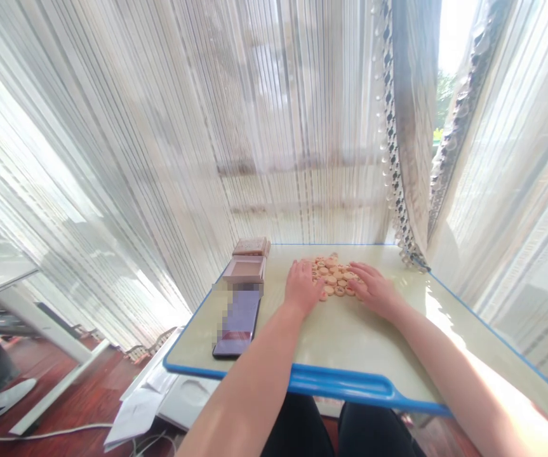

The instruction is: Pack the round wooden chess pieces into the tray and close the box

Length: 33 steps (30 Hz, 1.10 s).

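A heap of several round wooden game pieces (pixel 334 274) lies on the pale table (pixel 350 336) with a blue rim. My left hand (pixel 301 285) rests flat at the heap's left side, fingers stretched out and touching the pieces. My right hand (pixel 373 287) lies flat at the heap's right side, fingers spread over the pieces. Neither hand grips anything.
A dark phone (pixel 238 322) lies at the table's left edge. Behind it sit an open pinkish box (pixel 245 269) and its lid (pixel 251 246). Sheer curtains surround the table. Papers (pixel 135 409) and a cable lie on the red floor at lower left.
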Available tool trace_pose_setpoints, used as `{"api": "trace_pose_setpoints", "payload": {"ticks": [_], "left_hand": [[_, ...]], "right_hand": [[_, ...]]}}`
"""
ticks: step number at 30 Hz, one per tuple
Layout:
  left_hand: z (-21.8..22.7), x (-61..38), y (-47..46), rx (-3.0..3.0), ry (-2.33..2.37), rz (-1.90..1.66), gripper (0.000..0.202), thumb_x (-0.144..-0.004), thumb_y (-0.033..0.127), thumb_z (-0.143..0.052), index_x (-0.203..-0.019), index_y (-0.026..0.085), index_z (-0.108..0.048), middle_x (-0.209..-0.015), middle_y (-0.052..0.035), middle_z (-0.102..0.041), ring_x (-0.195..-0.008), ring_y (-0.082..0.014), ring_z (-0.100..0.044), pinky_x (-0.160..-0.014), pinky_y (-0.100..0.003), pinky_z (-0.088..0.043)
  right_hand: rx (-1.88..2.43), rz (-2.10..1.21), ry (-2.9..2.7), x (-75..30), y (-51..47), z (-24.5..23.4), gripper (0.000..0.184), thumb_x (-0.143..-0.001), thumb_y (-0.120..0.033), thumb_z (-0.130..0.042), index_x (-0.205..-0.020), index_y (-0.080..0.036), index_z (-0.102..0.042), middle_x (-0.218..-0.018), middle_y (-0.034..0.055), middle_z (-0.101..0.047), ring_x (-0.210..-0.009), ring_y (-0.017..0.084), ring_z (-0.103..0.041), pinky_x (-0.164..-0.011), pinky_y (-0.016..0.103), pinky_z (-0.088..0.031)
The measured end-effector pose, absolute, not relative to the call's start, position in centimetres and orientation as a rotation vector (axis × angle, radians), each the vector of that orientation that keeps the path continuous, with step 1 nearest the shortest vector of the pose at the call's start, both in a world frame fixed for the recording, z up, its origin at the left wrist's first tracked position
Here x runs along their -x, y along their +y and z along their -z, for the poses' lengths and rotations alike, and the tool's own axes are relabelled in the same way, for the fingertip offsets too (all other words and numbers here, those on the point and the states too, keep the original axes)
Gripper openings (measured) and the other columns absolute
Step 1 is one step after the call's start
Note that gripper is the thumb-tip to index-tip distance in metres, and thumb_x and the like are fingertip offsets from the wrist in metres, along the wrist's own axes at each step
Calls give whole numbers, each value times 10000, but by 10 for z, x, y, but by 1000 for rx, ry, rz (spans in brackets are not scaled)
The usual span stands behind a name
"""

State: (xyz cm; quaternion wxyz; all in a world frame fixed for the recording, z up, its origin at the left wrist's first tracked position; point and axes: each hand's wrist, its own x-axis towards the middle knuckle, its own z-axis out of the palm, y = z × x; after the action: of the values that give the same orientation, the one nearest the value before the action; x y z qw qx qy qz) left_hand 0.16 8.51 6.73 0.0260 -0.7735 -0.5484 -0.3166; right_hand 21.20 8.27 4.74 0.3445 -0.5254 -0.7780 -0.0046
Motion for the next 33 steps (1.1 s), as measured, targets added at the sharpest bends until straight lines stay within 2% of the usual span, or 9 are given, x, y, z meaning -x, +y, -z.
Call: {"api": "trace_pose_setpoints", "payload": {"ticks": [2, 6, 9, 11, 15, 19, 21, 27, 33], "left_hand": [[-74, 1, 82, 2316, -1732, 1164, 439, -857, 363, -419, -1222, 130, -491, -1335, -135, -468, -1309, -245, -333, -1099, -400, -272], [-103, 22, 77, 2179, -1834, 1556, 313, -839, 294, -450, -1109, 166, -544, -1162, -108, -590, -1136, -209, -512, -1012, -361, -380], [-129, 53, 80, 2055, -1897, 1736, 235, -819, 268, -484, -1013, 176, -581, -1081, -94, -634, -1073, -208, -552, -979, -356, -399], [-139, 80, 83, 1900, -1900, 1836, 231, -830, 274, -474, -993, 160, -591, -1067, -104, -642, -1066, -204, -556, -958, -339, -408], [-127, 139, 80, 1641, -1988, 1980, 255, -859, 313, -415, -938, 174, -614, -996, -74, -664, -989, -185, -585, -902, -317, -432], [-91, 183, 67, 1291, -2265, 2204, 305, -873, 318, -361, -916, 175, -626, -1032, -54, -661, -1012, -174, -576, -919, -312, -424], [-76, 192, 65, 1255, -2336, 2215, 338, -874, 310, -343, -913, 148, -637, -1051, -85, -659, -997, -194, -588, -910, -337, -434], [-65, 186, 72, 1602, -2316, 2029, 382, -870, 398, -374, -1066, 185, -623, -1157, -57, -631, -1103, -195, -547, -959, -303, -410], [-66, 188, 73, 1624, -2350, 1979, 327, -853, 314, -408, -1034, 171, -639, -1097, -67, -658, -1056, -204, -572, -932, -317, -426]], "right_hand": [[1337, -5, -1977, -208, 80, -52, 455, -874, -441, -359, -1190, -194, -573, -1301, 97, -524, -1260, 241, -405, -1073, 444, -312], [1212, -155, -1882, -178, 71, -72, 461, -860, -454, -348, -1151, -187, -587, -1284, 104, -541, -1244, 251, -433, -1060, 445, -324], [1194, -466, -1805, -130, 71, -89, 453, -856, -476, -361, -1169, -225, -571, -1189, 97, -611, -1117, 254, -556, -965, 428, -427], [1173, -587, -1782, -88, 74, -94, 491, -861, -468, -338, -1209, -189, -542, -1168, 133, -616, -1081, 268, -579, -919, 424, -458], [1092, -355, -1906, -9, 82, -80, 525, -851, -407, -326, -1238, -101, -505, -1262, 184, -534, -1216, 293, -456, -1036, 473, -331], [1044, -199, -1805, 22, 91, -53, 519, -881, -390, -274, -1244, -86, -485, -1333, 190, -457, -1283, 271, -369, -1058, 457, -305], [1030, -231, -1767, 21, 96, -43, 506, -881, -388, -274, -1249, -111, -484, -1301, 166, -493, -1261, 252, -402, -1057, 443, -311], [1186, -616, -1906, 10, 101, -40, 589, -862, -426, -309, -1320, -73, -419, -1223, 181, -572, -1108, 279, -559, -951, 446, -424], [1203, -580, -2055, 12, 97, -45, 489, -873, -390, -337, -1274, -152, -485, -1146, 118, -634, -1060, 239, -588, -895, 362, -447]]}}
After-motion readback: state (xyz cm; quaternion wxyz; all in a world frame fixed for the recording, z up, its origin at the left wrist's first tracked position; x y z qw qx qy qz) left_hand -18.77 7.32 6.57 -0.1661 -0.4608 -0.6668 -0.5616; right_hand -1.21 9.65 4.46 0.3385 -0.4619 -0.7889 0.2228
